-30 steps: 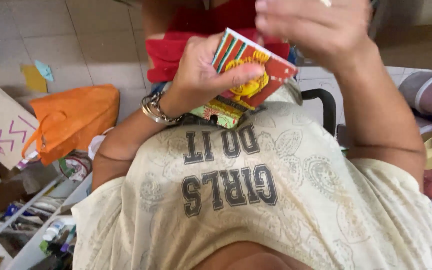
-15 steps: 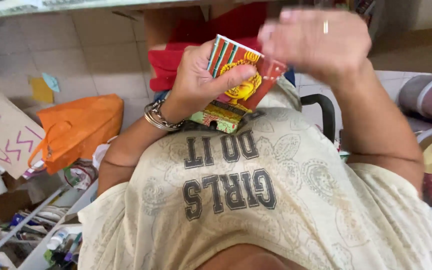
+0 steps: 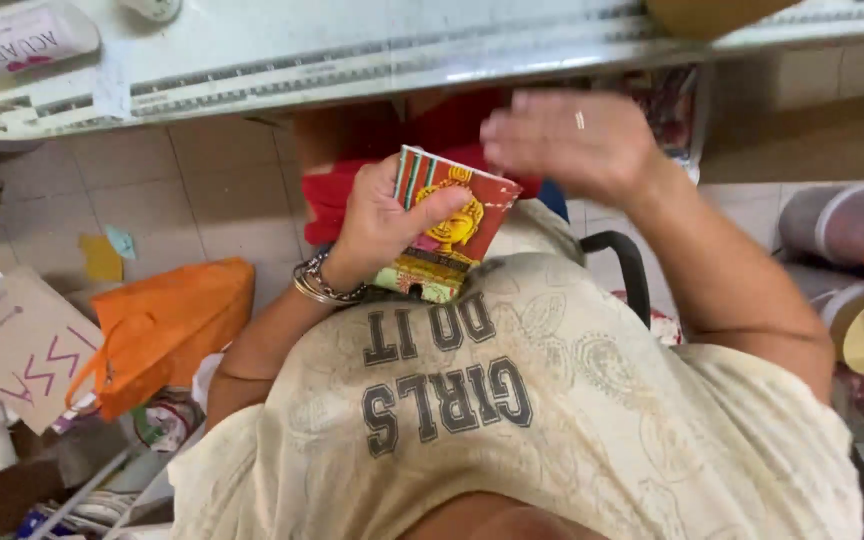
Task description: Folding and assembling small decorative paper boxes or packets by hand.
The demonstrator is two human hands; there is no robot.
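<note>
The right hand [image 3: 572, 140] is motion-blurred, so its fingers cannot be told apart. Below it, the left hand [image 3: 384, 222] hides the left side of the red and yellow printed cardboard packet [image 3: 457, 225], whose lower end is behind the cream shirt [image 3: 552, 420].

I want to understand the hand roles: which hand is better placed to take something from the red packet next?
Probably the right hand: it hovers free just above the red packet, while the left hand grips the packet.
</note>
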